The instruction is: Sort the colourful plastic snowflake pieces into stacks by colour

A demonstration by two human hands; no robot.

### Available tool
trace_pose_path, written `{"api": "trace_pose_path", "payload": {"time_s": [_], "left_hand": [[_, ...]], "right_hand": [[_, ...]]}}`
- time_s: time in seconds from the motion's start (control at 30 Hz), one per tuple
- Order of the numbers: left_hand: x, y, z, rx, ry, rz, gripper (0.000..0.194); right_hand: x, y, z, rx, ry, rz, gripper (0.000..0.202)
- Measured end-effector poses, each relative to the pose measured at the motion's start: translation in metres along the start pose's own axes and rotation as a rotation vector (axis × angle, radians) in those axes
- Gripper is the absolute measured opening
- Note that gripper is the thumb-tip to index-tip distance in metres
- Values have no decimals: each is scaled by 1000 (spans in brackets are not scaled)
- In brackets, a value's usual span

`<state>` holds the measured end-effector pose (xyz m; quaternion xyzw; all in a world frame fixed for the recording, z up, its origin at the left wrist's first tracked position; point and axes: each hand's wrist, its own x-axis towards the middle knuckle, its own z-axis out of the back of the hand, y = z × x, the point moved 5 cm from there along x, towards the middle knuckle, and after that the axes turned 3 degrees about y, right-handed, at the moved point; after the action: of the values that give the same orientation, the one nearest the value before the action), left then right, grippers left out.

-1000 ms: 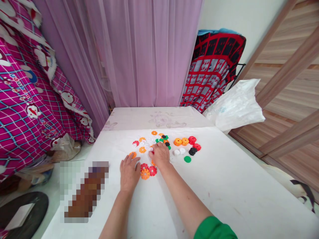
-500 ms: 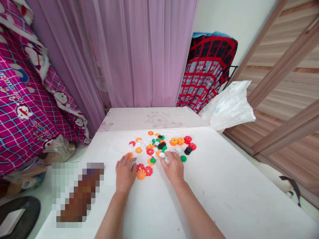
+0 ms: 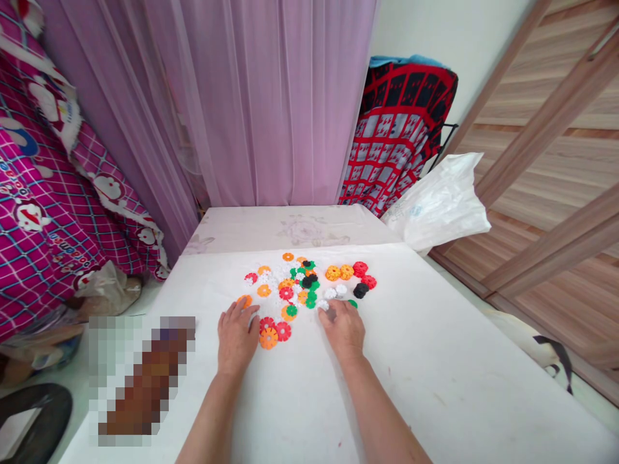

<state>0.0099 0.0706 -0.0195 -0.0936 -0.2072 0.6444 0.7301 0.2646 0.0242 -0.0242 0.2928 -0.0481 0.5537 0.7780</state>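
Observation:
Many small flower-shaped discs lie in a mixed pile on the white tabletop (image 3: 300, 399). My left hand (image 3: 238, 335) rests at the pile's left edge, fingers apart, beside an orange disc (image 3: 245, 301) and red discs (image 3: 283, 332). My right hand (image 3: 344, 325) is right of the pile, thumb and forefinger pinching a white disc (image 3: 324, 305). Beyond it are more white discs (image 3: 341, 290) and a green disc (image 3: 353, 303), partly hidden by the fingers. Orange stacks (image 3: 333, 273), red stacks (image 3: 360, 269) and a black stack (image 3: 360, 290) sit to the right.
A white plastic bag (image 3: 440, 203) stands at the table's back right edge. Purple curtains (image 3: 280, 103) hang behind the table. To the left are a pink patterned cloth (image 3: 97, 212) and a pixelated patch; wooden doors (image 3: 556, 161) stand at the right.
My right hand has moved right, away from the pile, with a white disc at its fingertips. My left hand has stayed by the pile. The view has shifted slightly.

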Motion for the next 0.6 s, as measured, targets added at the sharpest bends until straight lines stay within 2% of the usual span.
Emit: {"api": "trace_pose_path", "payload": {"time_s": [0.23,0.37,0.5,0.6], "left_hand": [[0,3,-2,6,-14,-18,34],[1,4,-3,0,-20,-18,33],[1,3,-3,-6,-28,-24,33],[1,1,-2,-8,-40,-31,32]], "right_hand": [[1,2,1,-61,20,12,20],[-1,0,2,-12,-25,42,22],[-8,9,9,84,-86,148,19],[-17,30,11,177,-31,279,19]]}}
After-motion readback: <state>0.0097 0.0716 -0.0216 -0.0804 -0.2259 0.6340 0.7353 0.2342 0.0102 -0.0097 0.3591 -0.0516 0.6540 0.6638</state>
